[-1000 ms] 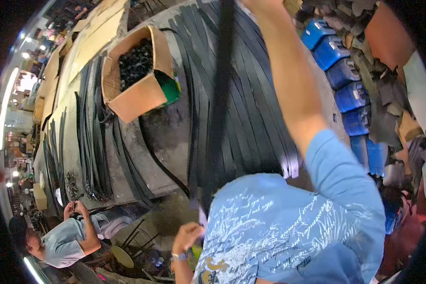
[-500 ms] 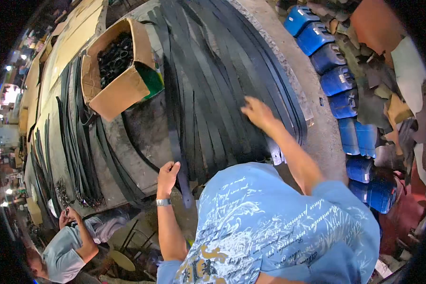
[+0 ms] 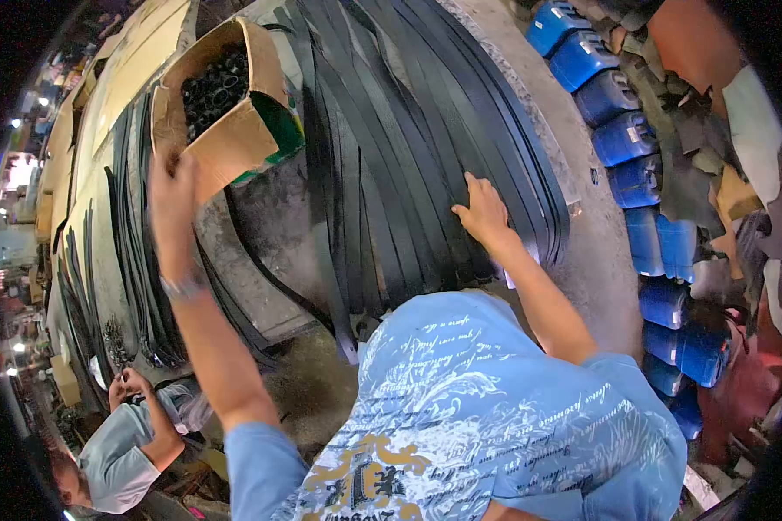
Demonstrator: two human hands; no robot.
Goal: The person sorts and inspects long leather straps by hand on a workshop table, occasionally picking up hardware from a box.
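Note:
Long black belt straps lie side by side over the table, their near ends close to my body. My right hand rests on them with thumb and fingers apart, holding nothing that shows. Farther left, my left hand is at the near corner of an open cardboard box; motion smears its fingers. Small black loops fill much of the box. A watch circles my left wrist.
More dark strap bundles lie on the table left of the box. A co-worker sits at the lower left, hands together near small metal pieces. Blue jerrycans and leather scraps line the floor at right.
My left hand has gone from the strap ends up and left to the box corner. My right hand has shifted slightly right over the straps, fingers more spread.

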